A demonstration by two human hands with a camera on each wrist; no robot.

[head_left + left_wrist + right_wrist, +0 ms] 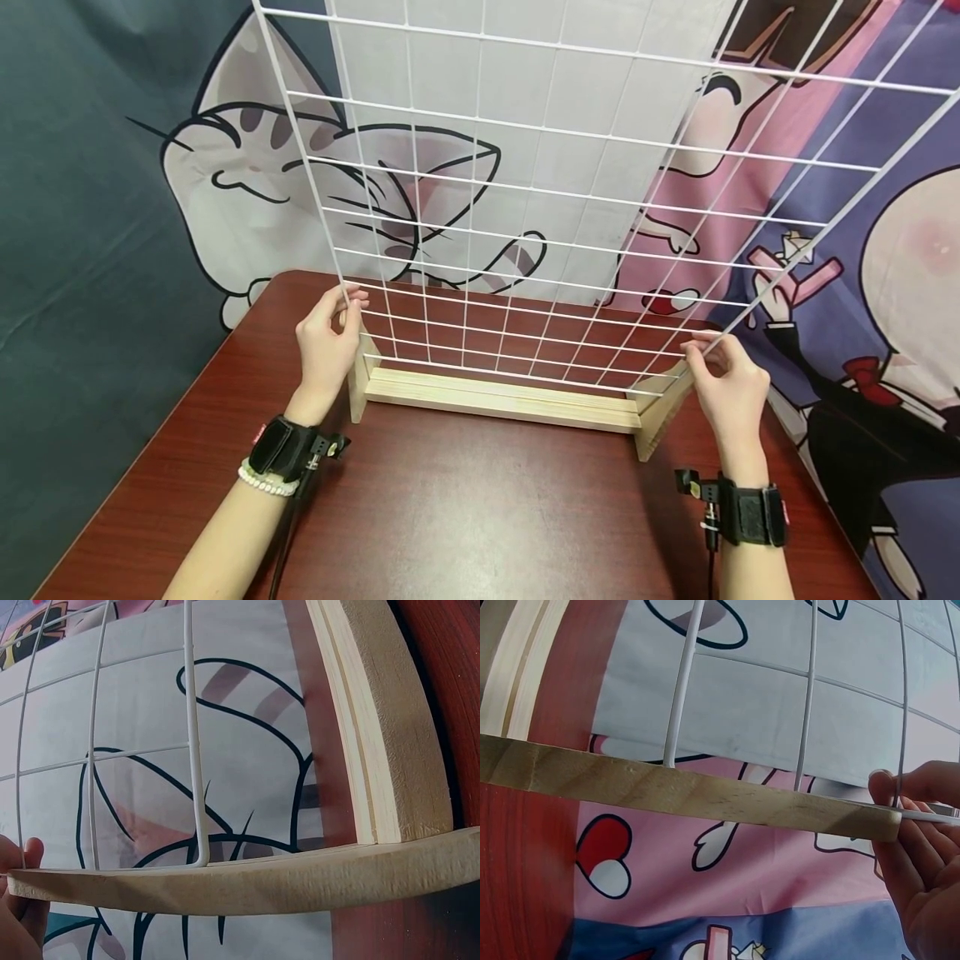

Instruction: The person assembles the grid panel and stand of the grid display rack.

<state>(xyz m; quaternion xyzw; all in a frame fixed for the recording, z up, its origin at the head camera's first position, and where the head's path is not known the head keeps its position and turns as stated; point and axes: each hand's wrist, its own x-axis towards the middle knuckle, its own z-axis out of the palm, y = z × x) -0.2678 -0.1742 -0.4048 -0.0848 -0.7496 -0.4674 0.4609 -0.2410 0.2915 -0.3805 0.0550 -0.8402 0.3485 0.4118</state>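
Note:
A white wire grid panel (pixel 480 35) stands upright between the two side boards of a pale wooden stand. My left hand (pixel 324 346) pinches the panel's left edge at the tip of the left side board (pixel 300 891). On the other side, my right hand (pixel 729 385) holds the right edge between thumb and fingers, at the end of the right side board (pixel 705 796). The panel's bottom wire (pixel 193 735) runs a short way above the grooved crossbar (pixel 502 402), with a gap between them in both wrist views.
The stand rests on a dark red-brown table (pixel 480 508). Behind it hangs a cloth (pixel 570 242) printed with cartoon cats and figures. Each wrist wears a black strap (pixel 752 515) with a small camera and a cable; a beaded bracelet (pixel 267 481) circles the left wrist.

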